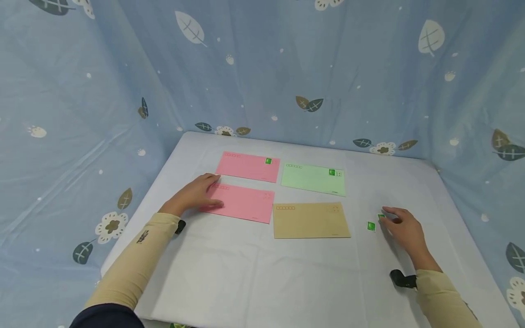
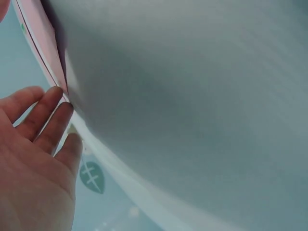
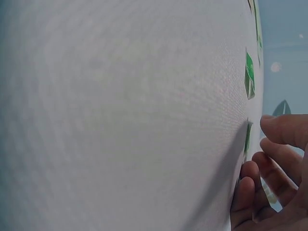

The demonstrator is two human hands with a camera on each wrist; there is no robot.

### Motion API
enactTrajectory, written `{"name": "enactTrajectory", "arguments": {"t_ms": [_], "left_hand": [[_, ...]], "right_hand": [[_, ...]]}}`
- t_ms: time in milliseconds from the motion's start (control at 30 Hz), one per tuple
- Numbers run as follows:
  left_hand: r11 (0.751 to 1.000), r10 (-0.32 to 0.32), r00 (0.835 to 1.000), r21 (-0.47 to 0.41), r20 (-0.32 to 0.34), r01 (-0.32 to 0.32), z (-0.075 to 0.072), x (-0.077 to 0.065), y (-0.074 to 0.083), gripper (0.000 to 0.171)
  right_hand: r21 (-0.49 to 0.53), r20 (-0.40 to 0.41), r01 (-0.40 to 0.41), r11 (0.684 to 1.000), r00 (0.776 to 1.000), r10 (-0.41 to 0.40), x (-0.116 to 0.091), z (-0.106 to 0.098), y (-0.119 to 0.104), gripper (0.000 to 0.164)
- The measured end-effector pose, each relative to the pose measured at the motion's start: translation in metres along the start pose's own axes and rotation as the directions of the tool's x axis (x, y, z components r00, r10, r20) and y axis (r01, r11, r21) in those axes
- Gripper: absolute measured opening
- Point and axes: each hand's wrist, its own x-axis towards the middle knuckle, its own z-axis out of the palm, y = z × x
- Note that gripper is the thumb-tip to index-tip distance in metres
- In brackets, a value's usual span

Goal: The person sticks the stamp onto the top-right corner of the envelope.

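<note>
My left hand (image 1: 196, 195) rests at the left end of the nearer pink envelope (image 1: 244, 205), fingers and thumb spread over its edge. In the left wrist view the fingers of that hand (image 2: 43, 130) are fairly straight beside the pink edge. On the right, my right hand (image 1: 406, 229) hovers low at a small green stamp (image 1: 381, 216), partly covered by its fingertips. Thumb and fingers stand apart there, as the right wrist view shows around the hand (image 3: 276, 178). Another green stamp (image 1: 371, 226) lies just left of it on the white tabletop.
A pink envelope (image 1: 246, 166) with a green stamp lies farther back. To its right is a light green envelope (image 1: 311, 180), also stamped. A brown envelope (image 1: 311, 223) without a stamp lies nearer. A blue patterned curtain (image 1: 262, 68) surrounds the white table (image 1: 254, 282).
</note>
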Motion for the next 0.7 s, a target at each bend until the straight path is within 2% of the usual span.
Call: {"name": "enactTrajectory", "arguments": {"t_ms": [433, 700], "left_hand": [[1.000, 0.020, 0.999, -0.004, 0.033, -0.020, 0.001, -0.012, -0.018, 0.128], [0.999, 0.042, 0.999, -0.012, 0.034, -0.041, 0.001, -0.016, -0.023, 0.128]], "right_hand": [[-0.039, 0.009, 0.054, 0.998, 0.999, -0.054, 0.001, 0.003, 0.003, 0.044], [-0.073, 0.011, 0.059, 0.996, 0.998, -0.059, 0.003, 0.005, 0.006, 0.039]]}}
